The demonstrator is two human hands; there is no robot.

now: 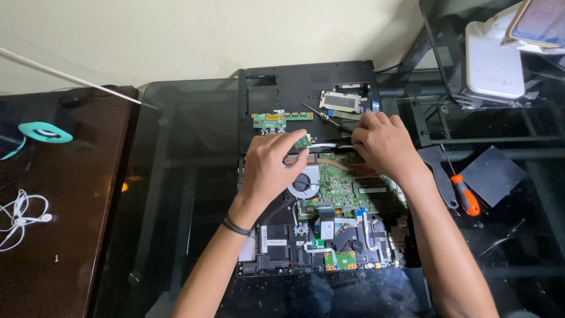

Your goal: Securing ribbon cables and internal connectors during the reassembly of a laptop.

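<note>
An opened laptop [329, 235] lies on a dark glass table, its green mainboard [347, 191] and round fan [305, 182] exposed. My left hand [268, 168] pinches a small green circuit card [303, 141] at the laptop's far edge. Beside it, my right hand [382, 144] rests knuckles-up on the mainboard's upper right part, fingers curled; whether it holds anything is hidden. The removed black bottom cover [282, 88] lies just beyond, carrying a long green board [281, 118], a silver drive bracket [339, 101] and a thin screwdriver [322, 116].
An orange-handled screwdriver [466, 194], a black pry tool [438, 171] and a dark square panel [493, 174] lie right of the laptop. At left, a brown table [65, 235] bears white earphones [23, 218] and a teal tape roll [45, 132]. A white box [491, 59] sits on a glass shelf.
</note>
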